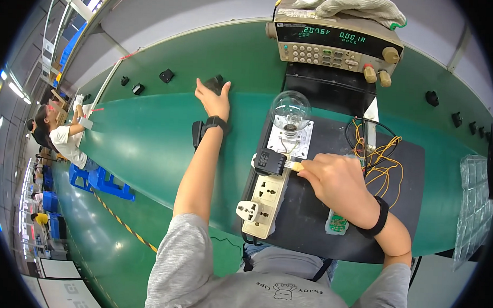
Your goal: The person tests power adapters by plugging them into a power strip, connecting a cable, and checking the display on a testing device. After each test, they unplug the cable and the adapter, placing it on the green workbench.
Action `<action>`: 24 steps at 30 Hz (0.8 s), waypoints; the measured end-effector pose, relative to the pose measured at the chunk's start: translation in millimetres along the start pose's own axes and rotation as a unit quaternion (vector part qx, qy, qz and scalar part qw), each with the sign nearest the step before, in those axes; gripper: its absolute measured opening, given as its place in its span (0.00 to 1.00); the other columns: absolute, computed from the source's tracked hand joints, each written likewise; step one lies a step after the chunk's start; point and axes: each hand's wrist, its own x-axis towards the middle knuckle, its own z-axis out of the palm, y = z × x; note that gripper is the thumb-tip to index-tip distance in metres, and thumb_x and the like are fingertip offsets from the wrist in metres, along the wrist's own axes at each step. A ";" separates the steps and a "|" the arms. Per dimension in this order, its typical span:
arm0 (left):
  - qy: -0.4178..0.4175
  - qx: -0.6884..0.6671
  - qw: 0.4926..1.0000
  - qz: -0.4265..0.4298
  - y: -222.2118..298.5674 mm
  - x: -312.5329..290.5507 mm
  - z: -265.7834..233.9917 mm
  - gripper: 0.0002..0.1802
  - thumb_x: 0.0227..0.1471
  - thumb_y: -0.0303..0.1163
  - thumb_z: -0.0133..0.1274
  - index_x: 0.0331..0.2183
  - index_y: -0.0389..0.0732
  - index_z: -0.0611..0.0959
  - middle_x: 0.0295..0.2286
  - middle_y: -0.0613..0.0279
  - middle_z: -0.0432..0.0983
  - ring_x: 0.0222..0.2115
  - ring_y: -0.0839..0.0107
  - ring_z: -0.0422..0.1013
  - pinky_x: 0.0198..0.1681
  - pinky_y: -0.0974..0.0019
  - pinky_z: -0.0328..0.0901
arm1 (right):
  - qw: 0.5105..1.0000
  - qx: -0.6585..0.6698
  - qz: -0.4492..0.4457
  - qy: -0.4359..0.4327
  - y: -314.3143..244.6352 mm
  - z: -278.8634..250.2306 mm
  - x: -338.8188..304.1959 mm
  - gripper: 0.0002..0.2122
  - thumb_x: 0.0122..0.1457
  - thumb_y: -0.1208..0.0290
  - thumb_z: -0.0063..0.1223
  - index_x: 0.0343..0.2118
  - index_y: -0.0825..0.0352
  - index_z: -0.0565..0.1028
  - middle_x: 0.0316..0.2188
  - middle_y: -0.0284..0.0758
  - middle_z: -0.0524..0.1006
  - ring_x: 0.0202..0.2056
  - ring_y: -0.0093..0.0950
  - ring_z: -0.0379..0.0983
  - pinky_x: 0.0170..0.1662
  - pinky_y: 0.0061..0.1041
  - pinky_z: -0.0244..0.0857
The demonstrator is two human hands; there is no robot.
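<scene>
A black power adapter is plugged into the upper end of a white power strip. My right hand pinches a yellow-and-white USB plug at the adapter's right side. Farther off to the left, my left hand has its thumb and fingers around a second black adapter, which is blurred. A clear glass bulb stands in a white square holder just beyond the strip. Yellow wires lie coiled right of my right hand.
Beyond the bulb, an electronic test instrument with a lit display sits on a black box, a glove on top. Loose black adapters lie along the back. At right is a clear plastic tray; at far left, another person.
</scene>
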 end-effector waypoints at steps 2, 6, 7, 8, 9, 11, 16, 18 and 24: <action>-0.008 0.014 1.000 -0.011 -2.3 0.7 3.6 0.51 0.40 0.49 0.61 0.54 0.28 0.54 0.47 0.37 0.58 0.49 0.47 0.58 0.52 0.57 0.56 | 1.000 -0.001 0.004 -0.013 2.9 0.4 -0.4 0.05 0.48 0.70 0.56 0.23 0.65 0.77 0.16 0.33 0.72 0.20 0.33 0.70 0.20 0.30 0.60; -0.009 -0.038 0.999 -0.032 -4.9 1.2 3.6 0.42 0.46 0.45 0.56 0.53 0.29 0.58 0.44 0.44 0.68 0.45 0.52 0.65 0.49 0.59 0.59 | 1.000 0.003 -0.007 -0.017 5.0 3.1 -0.5 0.04 0.48 0.71 0.56 0.22 0.66 0.76 0.17 0.34 0.72 0.20 0.33 0.70 0.21 0.30 0.60; -0.034 -0.088 0.993 -0.067 3.1 -0.6 2.9 0.37 0.48 0.43 0.53 0.53 0.30 0.60 0.43 0.45 0.70 0.43 0.52 0.67 0.48 0.58 0.60 | 1.000 0.011 -0.005 -0.014 6.8 4.3 -1.2 0.04 0.48 0.71 0.56 0.23 0.66 0.76 0.17 0.34 0.73 0.20 0.34 0.70 0.21 0.30 0.61; -0.036 -0.086 0.993 -0.070 6.7 -0.2 -1.6 0.37 0.48 0.43 0.53 0.53 0.30 0.60 0.43 0.45 0.70 0.43 0.52 0.67 0.48 0.58 0.60 | 1.000 0.013 -0.003 -0.017 6.3 5.5 -2.2 0.04 0.48 0.71 0.56 0.23 0.66 0.76 0.17 0.34 0.73 0.20 0.34 0.70 0.21 0.30 0.61; -0.102 -0.088 0.988 -0.081 11.9 1.0 -6.9 0.33 0.49 0.42 0.52 0.50 0.30 0.64 0.40 0.47 0.72 0.41 0.52 0.68 0.47 0.58 0.60 | 1.000 0.009 -0.002 -0.016 6.2 6.6 -2.8 0.04 0.48 0.71 0.56 0.23 0.66 0.76 0.17 0.34 0.72 0.20 0.34 0.70 0.21 0.30 0.61; -0.165 -0.091 0.978 -0.092 11.7 0.8 -10.0 0.30 0.49 0.42 0.51 0.48 0.30 0.69 0.37 0.48 0.75 0.39 0.53 0.70 0.46 0.58 0.61 | 1.000 0.004 -0.004 -0.016 3.7 8.6 -3.9 0.04 0.48 0.71 0.56 0.24 0.66 0.76 0.17 0.34 0.72 0.20 0.34 0.70 0.21 0.30 0.61; -0.047 -0.010 0.999 0.021 -4.0 0.6 -5.1 0.22 0.47 0.38 0.52 0.41 0.33 0.74 0.38 0.51 0.72 0.41 0.57 0.66 0.46 0.59 0.60 | 1.000 0.026 -0.008 0.008 -3.1 20.8 -4.0 0.05 0.47 0.72 0.56 0.24 0.67 0.75 0.15 0.34 0.69 0.19 0.33 0.69 0.20 0.31 0.60; -0.048 -0.014 0.999 0.012 -6.2 0.0 -2.6 0.21 0.47 0.38 0.53 0.41 0.34 0.74 0.38 0.51 0.72 0.42 0.57 0.65 0.46 0.59 0.60 | 0.999 0.029 -0.018 0.021 -3.7 22.0 -2.1 0.05 0.47 0.73 0.57 0.24 0.68 0.74 0.16 0.34 0.69 0.19 0.33 0.69 0.21 0.31 0.61; -0.070 -0.005 0.997 0.031 -1.2 -2.3 10.0 0.21 0.45 0.37 0.53 0.40 0.34 0.74 0.38 0.51 0.71 0.43 0.55 0.63 0.47 0.57 0.58 | 0.997 -0.011 -0.048 0.054 1.5 22.8 -5.4 0.06 0.46 0.71 0.58 0.24 0.68 0.74 0.16 0.33 0.70 0.20 0.31 0.69 0.23 0.29 0.60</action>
